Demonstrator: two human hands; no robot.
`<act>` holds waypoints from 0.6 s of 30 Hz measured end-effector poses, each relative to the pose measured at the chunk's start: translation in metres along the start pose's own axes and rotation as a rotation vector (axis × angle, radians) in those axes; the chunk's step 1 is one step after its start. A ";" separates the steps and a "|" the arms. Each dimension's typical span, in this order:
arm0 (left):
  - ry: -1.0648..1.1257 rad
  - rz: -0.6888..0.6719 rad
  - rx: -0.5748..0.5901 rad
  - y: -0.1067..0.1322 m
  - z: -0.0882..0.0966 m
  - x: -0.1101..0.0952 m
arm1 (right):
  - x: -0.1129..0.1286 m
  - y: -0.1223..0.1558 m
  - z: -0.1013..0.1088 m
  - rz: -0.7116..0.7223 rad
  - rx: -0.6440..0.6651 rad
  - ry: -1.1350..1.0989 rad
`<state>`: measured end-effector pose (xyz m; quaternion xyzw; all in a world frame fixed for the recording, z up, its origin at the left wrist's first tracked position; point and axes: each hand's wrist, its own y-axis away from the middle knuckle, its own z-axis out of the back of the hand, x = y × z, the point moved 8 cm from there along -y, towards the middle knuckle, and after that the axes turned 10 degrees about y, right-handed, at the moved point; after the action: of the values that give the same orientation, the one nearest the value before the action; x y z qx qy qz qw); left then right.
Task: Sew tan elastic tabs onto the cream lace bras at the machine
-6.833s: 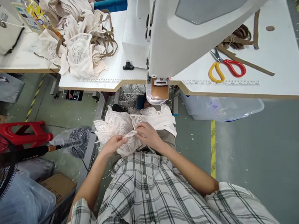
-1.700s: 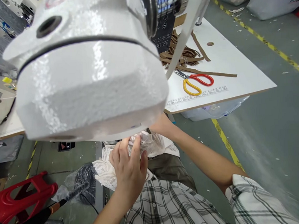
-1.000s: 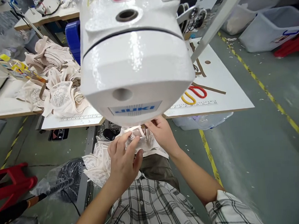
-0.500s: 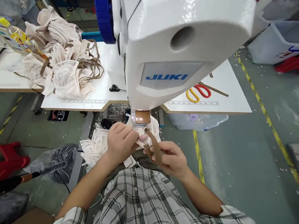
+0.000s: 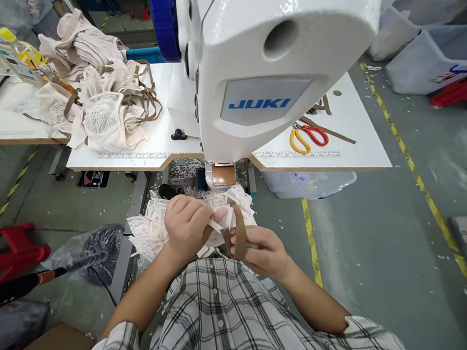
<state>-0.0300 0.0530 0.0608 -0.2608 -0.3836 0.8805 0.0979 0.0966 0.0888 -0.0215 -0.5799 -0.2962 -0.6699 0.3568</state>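
Sitting close under the white sewing machine [image 5: 274, 63], the person has both hands at the lap, near its head. The left hand [image 5: 187, 227] is curled shut on the cream lace garment [image 5: 150, 234], pinching a corner of it between thumb and fingers; the right hand [image 5: 263, 252] is closed around a brown strap [image 5: 239, 232] that loops up between the two hands and meets that corner. Strap and garment are brought together but lie below the presser area, not under it, so no stitching of this strap appears to have begun. On the table [image 5: 365, 157] far left lies a pile of like garments [image 5: 105, 108] with straps on them; scissors [image 5: 310, 137] lie to the right.
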 end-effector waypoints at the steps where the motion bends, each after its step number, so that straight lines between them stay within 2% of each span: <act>1: 0.002 0.003 0.002 0.001 0.000 0.001 | 0.001 0.000 0.000 0.007 -0.004 0.002; 3: 0.003 0.011 0.008 0.002 0.000 0.002 | 0.004 0.000 0.001 0.050 -0.019 0.024; 7: 0.018 0.083 0.035 0.004 -0.001 0.006 | 0.023 0.004 0.005 0.302 -0.105 0.236; 8: 0.061 0.131 0.072 0.005 -0.004 0.008 | 0.030 0.006 0.007 0.371 -0.150 0.302; 10: 0.258 0.284 0.235 0.010 -0.017 0.014 | 0.041 0.007 0.018 0.429 -0.285 0.400; 12: 0.541 0.510 0.454 0.025 -0.037 0.016 | 0.039 0.001 0.032 0.337 -0.405 0.431; 14: 0.797 0.773 0.592 0.045 -0.052 0.016 | 0.022 -0.009 0.041 0.143 -0.401 0.347; 16: 0.994 1.005 0.599 0.062 -0.060 0.017 | -0.001 -0.017 0.040 -0.018 -0.297 0.201; 18: 1.146 1.156 0.547 0.073 -0.063 0.017 | -0.020 -0.020 0.034 -0.114 -0.186 0.087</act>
<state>-0.0091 0.0485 -0.0347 -0.7871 0.1441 0.5859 -0.1280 0.1004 0.1307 -0.0360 -0.5628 -0.2495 -0.7384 0.2752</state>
